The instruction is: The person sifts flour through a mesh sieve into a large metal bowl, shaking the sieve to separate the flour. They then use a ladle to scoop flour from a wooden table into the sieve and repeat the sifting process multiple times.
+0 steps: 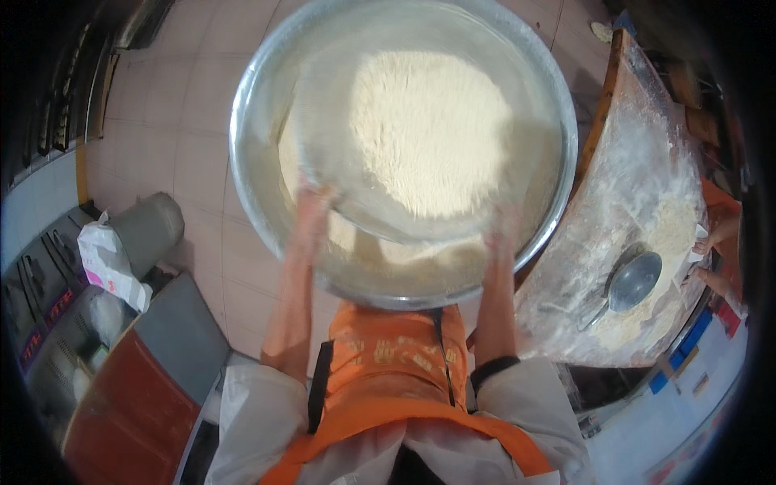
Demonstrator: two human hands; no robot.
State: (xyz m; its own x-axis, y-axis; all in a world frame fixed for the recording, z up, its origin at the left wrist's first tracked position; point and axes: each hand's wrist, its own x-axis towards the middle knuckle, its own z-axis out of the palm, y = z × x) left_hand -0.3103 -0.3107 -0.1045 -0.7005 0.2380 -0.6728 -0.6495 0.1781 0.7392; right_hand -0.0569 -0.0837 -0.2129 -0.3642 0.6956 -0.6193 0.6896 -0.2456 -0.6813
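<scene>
A large round metal basin (551,182) stands before me, with pale flour (394,251) lying in it. Inside its rim, above that flour, I hold a round sieve (327,121) that carries a heap of flour (430,133). My left hand (315,197) grips the sieve's near left edge, and my right hand (503,224) grips its near right edge. Both hands and the sieve are blurred, and the fingertips are partly hidden. What the basin rests on is not visible.
On the right is a flour-dusted work table (558,291) bearing a metal scoop with a handle (633,282). Another person's hands (706,242) are at its far right edge. A grey bin with a white bag (115,260) stands left, near a grey and red-brown cabinet (139,388).
</scene>
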